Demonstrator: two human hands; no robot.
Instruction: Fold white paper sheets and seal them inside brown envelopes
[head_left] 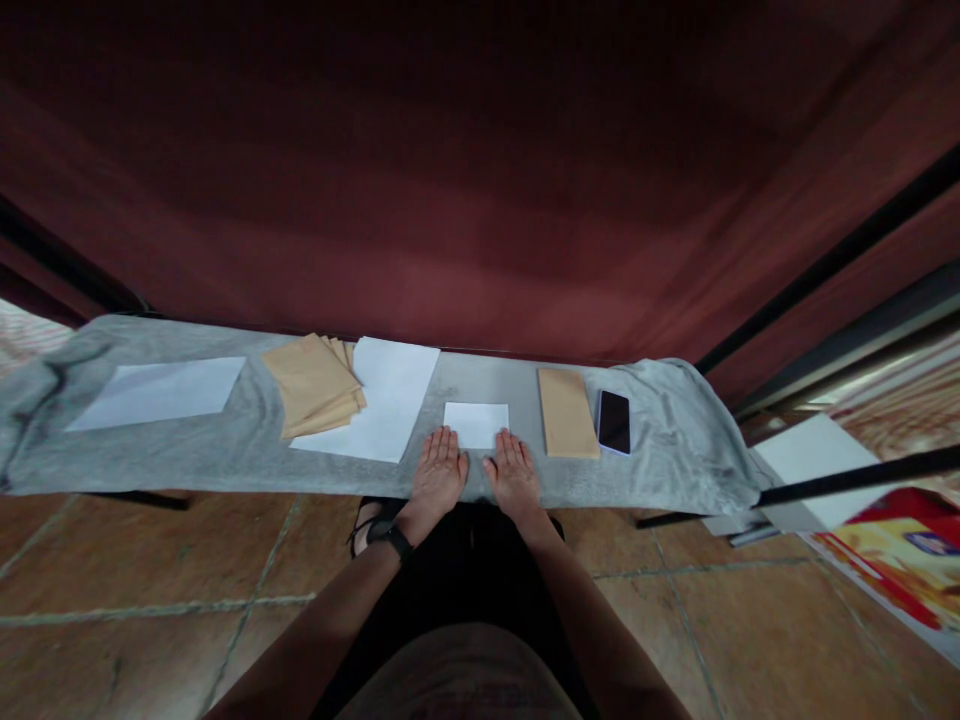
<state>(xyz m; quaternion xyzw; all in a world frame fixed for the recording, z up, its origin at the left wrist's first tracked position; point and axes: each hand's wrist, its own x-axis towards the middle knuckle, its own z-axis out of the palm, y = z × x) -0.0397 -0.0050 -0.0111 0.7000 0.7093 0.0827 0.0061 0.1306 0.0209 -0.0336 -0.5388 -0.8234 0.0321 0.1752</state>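
Observation:
A small white rectangle of paper [477, 424], perhaps folded, lies flat on the grey cloth between my hands. My left hand [441, 468] rests palm down at its lower left corner, fingers stretched out. At the lower right corner, my right hand [513, 470] lies flat in the same way, fingertips on or against the paper's edge. Neither hand grips anything. To the left is a larger white sheet [394, 395], partly covered by a fanned pile of brown envelopes [311, 385]. A single brown envelope [568, 415] lies to the right of my right hand.
A phone [614, 422] lies beside the single envelope. Another white sheet [161, 390] is at the far left. The grey cloth [675, 440] covers a narrow table, with a dark red curtain [480, 250] behind it. A red and yellow box [907, 560] stands on the floor at right.

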